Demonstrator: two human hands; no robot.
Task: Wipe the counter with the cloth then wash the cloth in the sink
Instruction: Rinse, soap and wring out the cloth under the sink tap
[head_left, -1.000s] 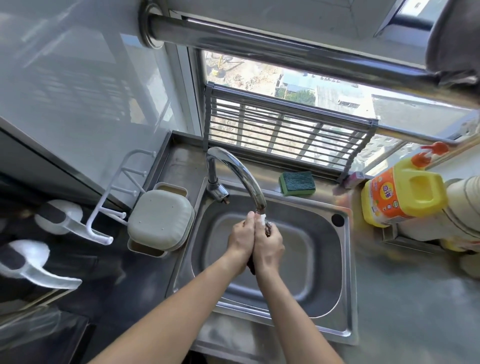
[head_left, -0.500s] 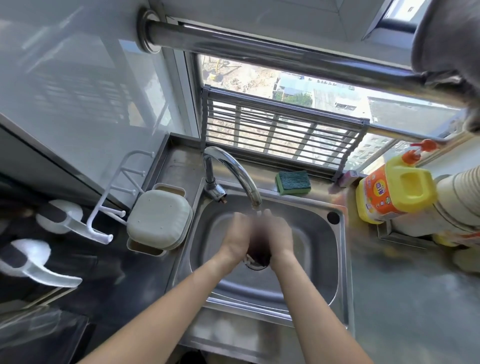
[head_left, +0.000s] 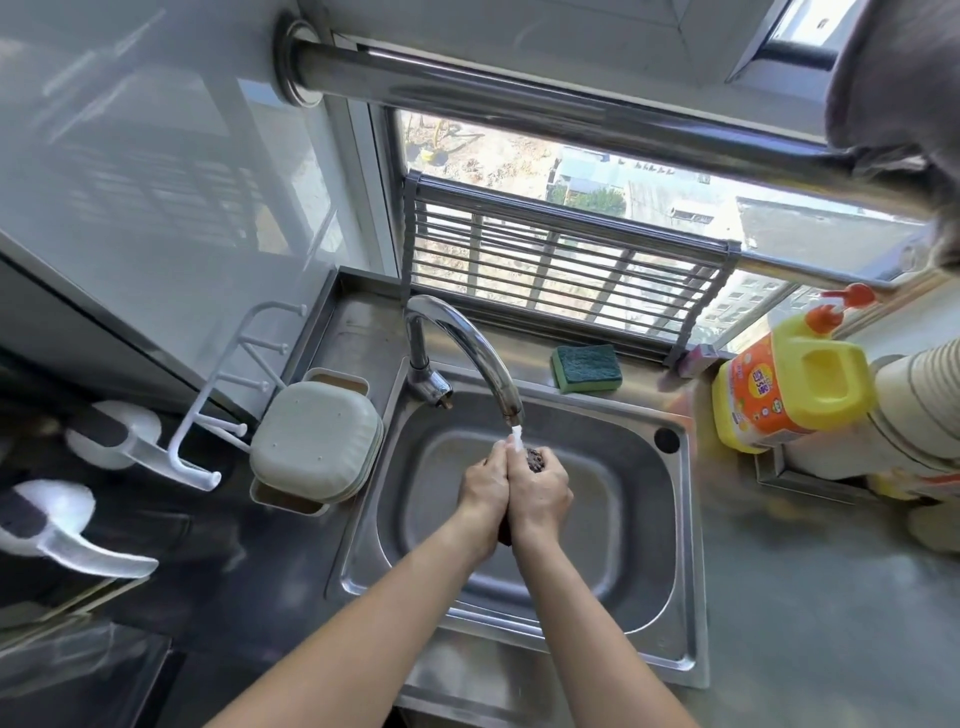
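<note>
While water is running from the tap (head_left: 511, 410), we are pressing our left hand (head_left: 485, 486) and right hand (head_left: 540, 491) together, clenching the dark cloth (head_left: 535, 461) over the middle of the sink (head_left: 675, 525), well inside its rim.

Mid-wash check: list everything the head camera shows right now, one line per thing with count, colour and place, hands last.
sink: one, steel, centre.
faucet: one, chrome, behind the basin, water running.
cloth: one, dark, bunched between both hands under the stream.
sponge: one, green on yellow, ledge behind the sink.
detergent bottle: one, yellow with orange label, right of the sink.
lidded container: one, off-white, left of the sink.
rack: one, grey, leaning at the window.
left hand: gripping the cloth.
right hand: gripping the cloth.
</note>
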